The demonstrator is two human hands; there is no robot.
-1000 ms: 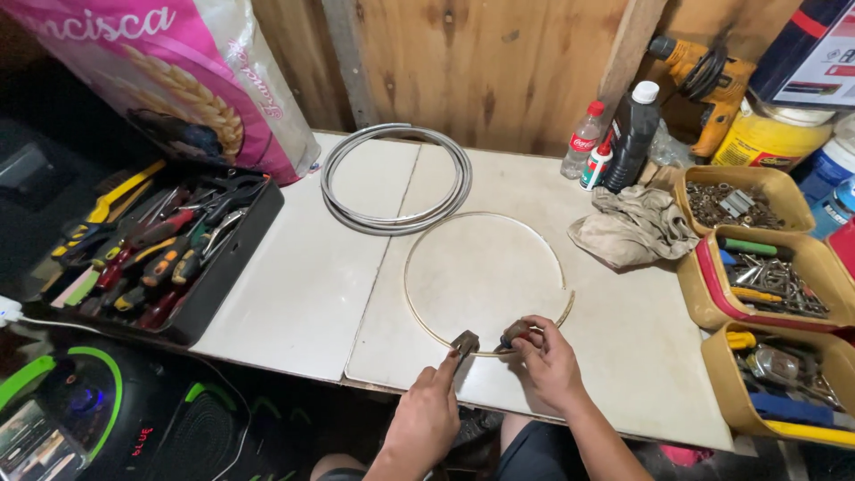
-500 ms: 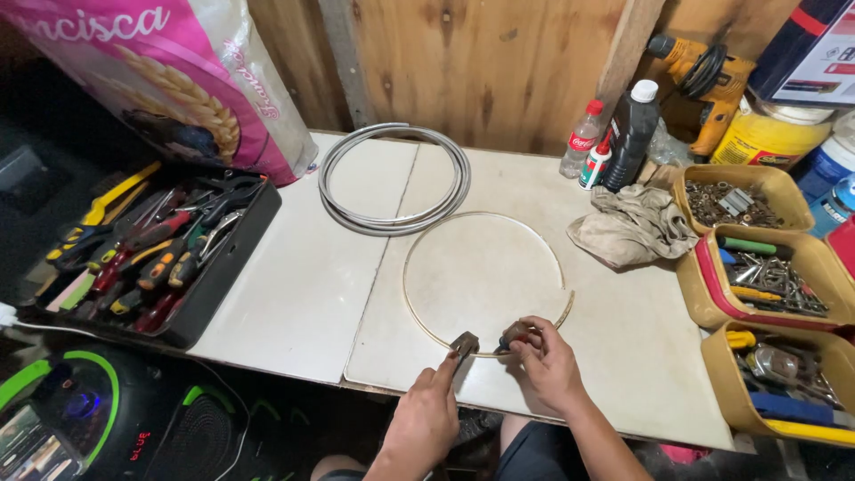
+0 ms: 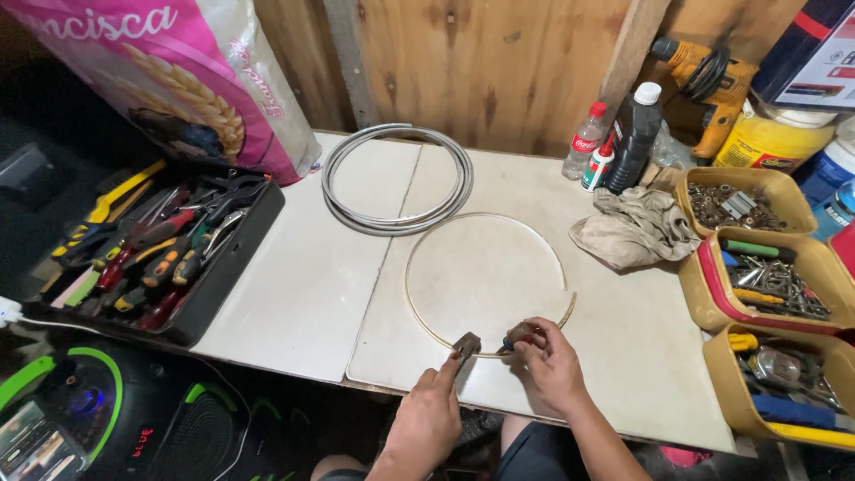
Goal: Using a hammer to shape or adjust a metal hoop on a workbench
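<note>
A thin brass-coloured ring lies flat on the white table, with a gap at its right side. At the ring's near edge, my left hand holds a small dark tool against the ring. My right hand grips another small tool with a reddish tip a few centimetres to the right, also at the ring. The two tools face each other over the same short stretch of the ring.
A grey coiled cable lies behind the ring. A black tray of hand tools sits left, a crumpled rag and bottles right. Tubs of screws and parts line the right edge. A pink sack leans back left.
</note>
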